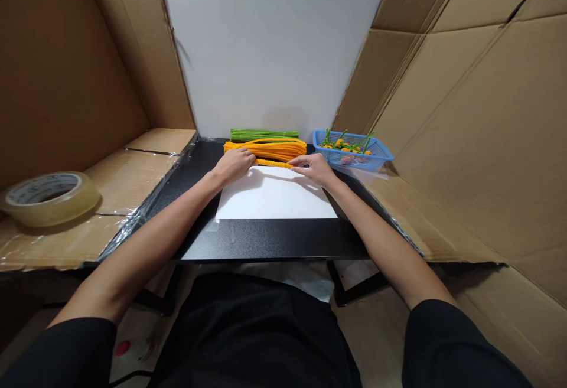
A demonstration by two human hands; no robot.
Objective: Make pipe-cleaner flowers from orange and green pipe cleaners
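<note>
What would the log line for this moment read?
left hand: on orange pipe cleaner | right hand: on its other end | nearby: white paper sheet | beyond: orange pipe cleaner bundle, green pipe cleaner bundle, blue basket

**Black short-sleeved shirt, bare forearms**

A plain black shirt (252, 335) covers the torso, its matte fabric falling in soft, loose folds with no print or logo showing. The left sleeve (57, 355) and right sleeve (456, 346) are the same black cloth, wide and rounded at the hems. Below them, the left forearm (150, 252) and right forearm (381, 246) are bare and slim, narrowing to the wrists. The left hand (234, 165) and right hand (315, 169) are bare too, with slender fingers.
</note>
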